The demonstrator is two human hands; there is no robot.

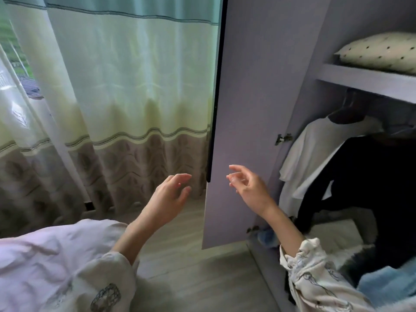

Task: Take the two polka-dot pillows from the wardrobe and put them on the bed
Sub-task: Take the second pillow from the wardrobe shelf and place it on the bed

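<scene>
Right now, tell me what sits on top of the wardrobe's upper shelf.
One polka-dot pillow lies on the shelf, cream with small dark dots. Its right part runs out of frame, so a second pillow behind or beside it cannot be seen. Both hands are empty.

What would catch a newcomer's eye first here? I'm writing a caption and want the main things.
Two empty hands, the left hand and right hand, reach out low in the middle on either side of the open wardrobe door. A polka-dot pillow lies on the upper shelf at top right. Pale curtains fill the left.
</scene>
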